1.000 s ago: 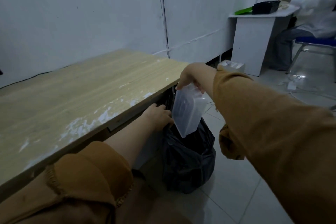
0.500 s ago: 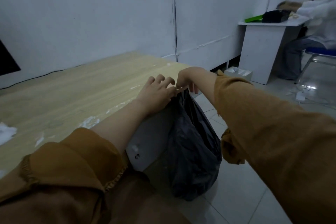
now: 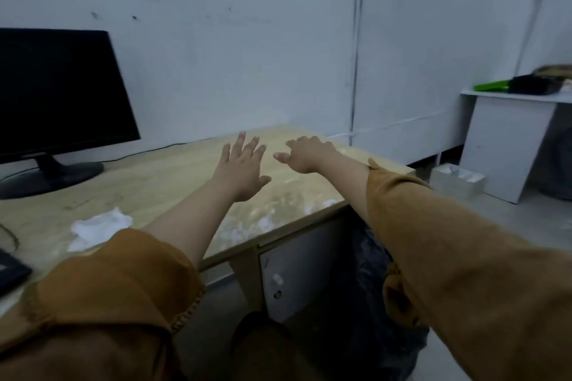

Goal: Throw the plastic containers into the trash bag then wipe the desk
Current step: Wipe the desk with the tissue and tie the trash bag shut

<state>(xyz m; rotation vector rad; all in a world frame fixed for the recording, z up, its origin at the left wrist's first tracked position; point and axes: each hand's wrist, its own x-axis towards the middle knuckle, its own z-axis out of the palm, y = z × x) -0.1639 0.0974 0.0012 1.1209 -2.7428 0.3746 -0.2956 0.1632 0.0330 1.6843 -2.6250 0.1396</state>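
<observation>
Wooden desk point(image 3: 161, 182); left hand point(image 3: 243, 168), right hand point(image 3: 305, 153) splayed, empty

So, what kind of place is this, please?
Probably a plain office or workroom. A black monitor stands on a wooden desk against bare white walls, and a second white desk stands further back. Both hands, left hand and right hand, are open above the wooden desk.

Dim, cool light; pale blue-grey walls point(image 3: 216, 40), scuffed, with a vertical panel seam point(image 3: 356, 56); grey floor point(image 3: 526, 219) at right; small white side table point(image 3: 507, 145) against the far wall, green and black items on top; black monitor point(image 3: 58, 96) at left.
</observation>
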